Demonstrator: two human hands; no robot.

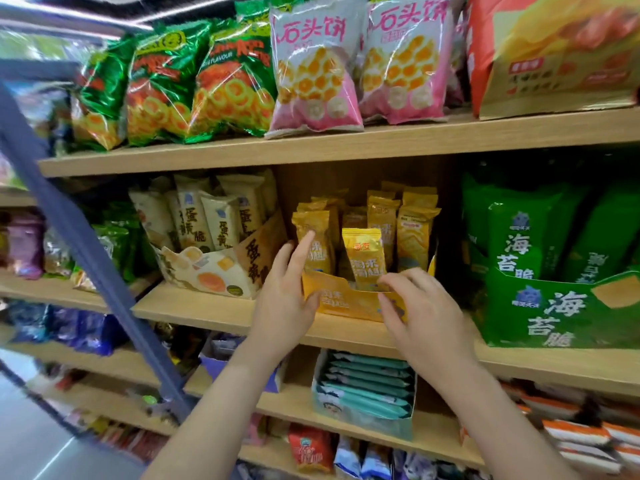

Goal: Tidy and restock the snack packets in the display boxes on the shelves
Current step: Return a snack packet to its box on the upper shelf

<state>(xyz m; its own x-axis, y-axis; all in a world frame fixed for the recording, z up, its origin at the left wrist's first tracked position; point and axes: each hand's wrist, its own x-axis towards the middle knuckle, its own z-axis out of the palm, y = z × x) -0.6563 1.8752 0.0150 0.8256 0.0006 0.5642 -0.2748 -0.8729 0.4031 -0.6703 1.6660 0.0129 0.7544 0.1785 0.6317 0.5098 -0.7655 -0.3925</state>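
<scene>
Wooden shop shelves fill the view, and both my hands are at the middle shelf. My left hand lies along the near left corner of the yellow display box. Its fingers are straight, with the forefinger resting on the front-left packet and the thumb on the box front. My right hand has its fingers curled over the box's low front wall near the right corner, pinching the card against the thumb. The box stands at the shelf's near edge. Three yellow packets stand upright in its front row: the one I touch, a brighter centre packet and a right packet. More stand behind them, too crowded to count surely. Just to the left sits a cream box of pale upright packets, and to the right a green box of green ones. On the shelf above I count three green bags, two pink bags and one big orange bag. Below, a teal box holds a stack of teal packets. A blue-grey bar slants across the left.
</scene>
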